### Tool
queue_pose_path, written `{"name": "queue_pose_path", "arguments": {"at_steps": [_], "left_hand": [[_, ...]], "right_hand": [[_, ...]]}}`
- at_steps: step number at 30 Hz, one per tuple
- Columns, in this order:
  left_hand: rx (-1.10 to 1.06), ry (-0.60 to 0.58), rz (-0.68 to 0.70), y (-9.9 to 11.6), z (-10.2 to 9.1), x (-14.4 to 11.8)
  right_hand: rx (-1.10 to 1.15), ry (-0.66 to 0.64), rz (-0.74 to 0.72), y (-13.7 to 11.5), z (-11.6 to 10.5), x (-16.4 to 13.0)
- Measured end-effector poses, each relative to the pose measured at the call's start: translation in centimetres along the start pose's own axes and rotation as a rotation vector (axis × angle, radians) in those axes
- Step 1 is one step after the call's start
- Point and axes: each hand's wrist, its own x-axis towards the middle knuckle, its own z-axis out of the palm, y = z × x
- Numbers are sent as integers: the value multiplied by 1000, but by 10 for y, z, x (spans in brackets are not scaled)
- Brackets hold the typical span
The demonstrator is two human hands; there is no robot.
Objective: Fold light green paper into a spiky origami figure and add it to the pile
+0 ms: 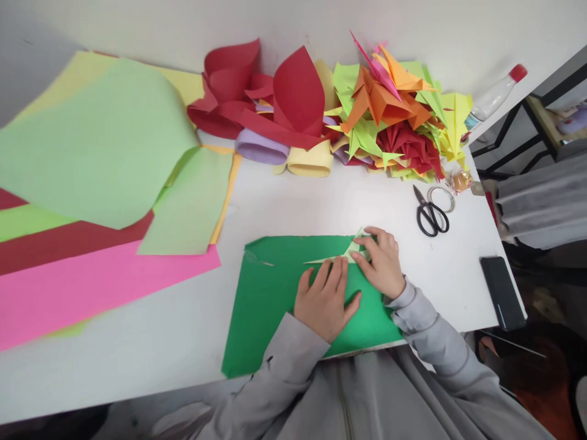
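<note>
Head view | left hand [324,298] flat, fingers spread, pressing matte green sheet [270,293] | right hand [383,260] pinching pale-green folded paper [342,253] (thin, pointed, creased) at fingertips | black scissors [431,214] beyond right fingers

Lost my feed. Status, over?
Both hands, left hand and right hand, pressing light green folded paper on green sheet. Scissors clear.

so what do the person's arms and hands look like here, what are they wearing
Both arms are in long, loose light-grey sleeves with ribbed cuffs at the wrists. The left hand and right hand are bare: no gloves, rings or watch visible. The sleeves belong to a grey zip-front top.
</note>
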Motion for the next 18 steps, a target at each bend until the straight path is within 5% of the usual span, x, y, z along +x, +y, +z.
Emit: {"name": "queue_pose_path", "arguments": {"at_steps": [18], "left_hand": [[-1,-11,-4,0,-2,2]], "right_hand": [[-14,-46,-25,2,-3,-1]]}}
